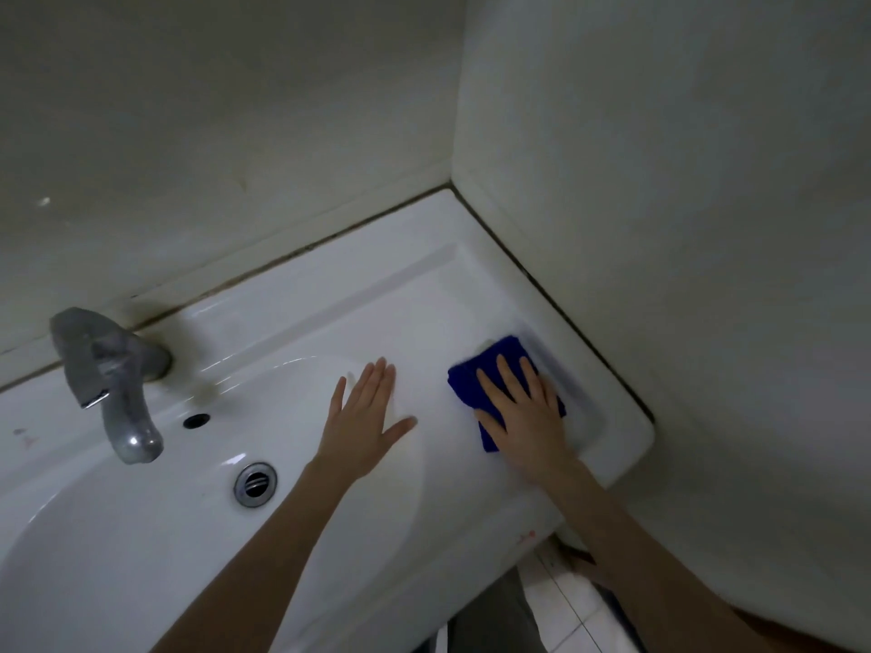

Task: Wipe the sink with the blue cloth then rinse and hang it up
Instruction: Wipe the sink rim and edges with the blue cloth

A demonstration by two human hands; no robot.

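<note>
A white ceramic sink (330, 304) fills the lower left, with its flat right ledge running into the wall corner. A folded blue cloth (499, 360) lies on that right ledge. My right hand (528, 417) presses flat on the cloth, fingers spread, covering most of it. My left hand (365, 419) rests flat and empty on the basin's right rim, fingers together, thumb out. The hands are a short gap apart.
A grey metal tap (108, 369) stands at the back left over the basin. An overflow hole (196, 420) and the drain (255, 483) lie in the bowl. Walls close in behind and on the right. Tiled floor (565, 605) shows below the sink's edge.
</note>
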